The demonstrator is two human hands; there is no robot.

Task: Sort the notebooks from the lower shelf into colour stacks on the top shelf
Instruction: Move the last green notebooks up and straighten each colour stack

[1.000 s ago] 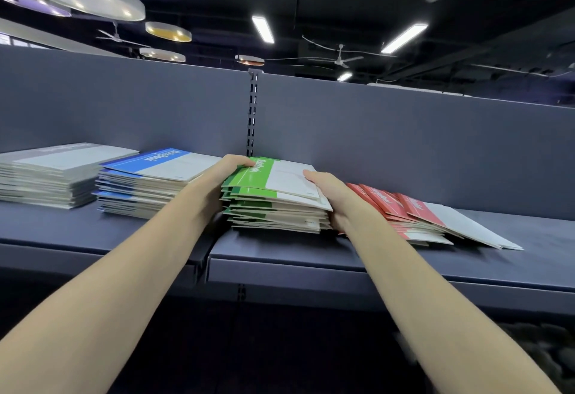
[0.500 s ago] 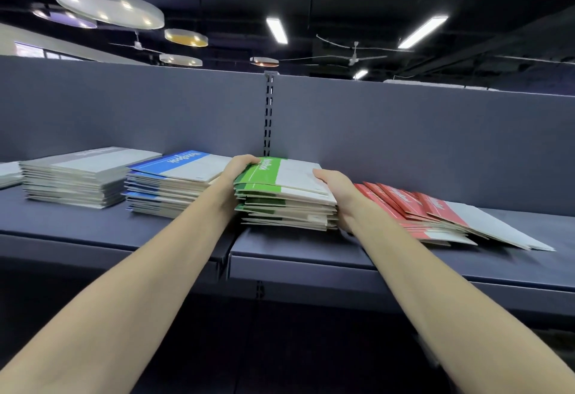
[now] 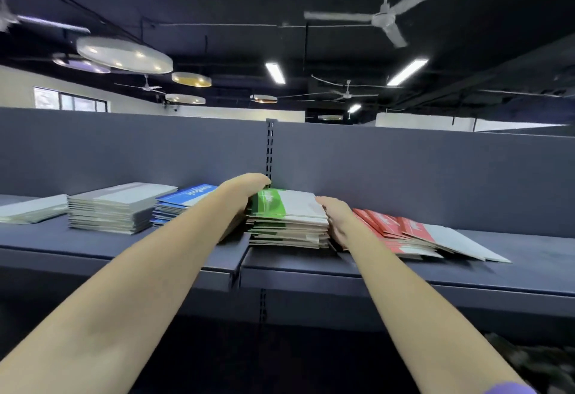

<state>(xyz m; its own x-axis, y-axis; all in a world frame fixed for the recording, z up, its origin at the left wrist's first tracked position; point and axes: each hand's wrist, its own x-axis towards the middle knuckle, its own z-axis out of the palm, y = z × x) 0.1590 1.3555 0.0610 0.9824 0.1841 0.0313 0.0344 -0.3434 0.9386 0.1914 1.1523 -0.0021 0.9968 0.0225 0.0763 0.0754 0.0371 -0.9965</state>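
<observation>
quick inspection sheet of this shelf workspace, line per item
surface: grey top shelf, two boards meeting at a seam.
job's things: green stack squared; blue stack and grey stack to its left; red stack to its right, fanned out.
clutter: thin grey pile at the far left edge.
grippers: left hand and right hand press flat against the green stack's sides.
cables: wires run across the ceiling.
surroundings: grey back panel, ceiling fan, round lamps, strip lights.
</observation>
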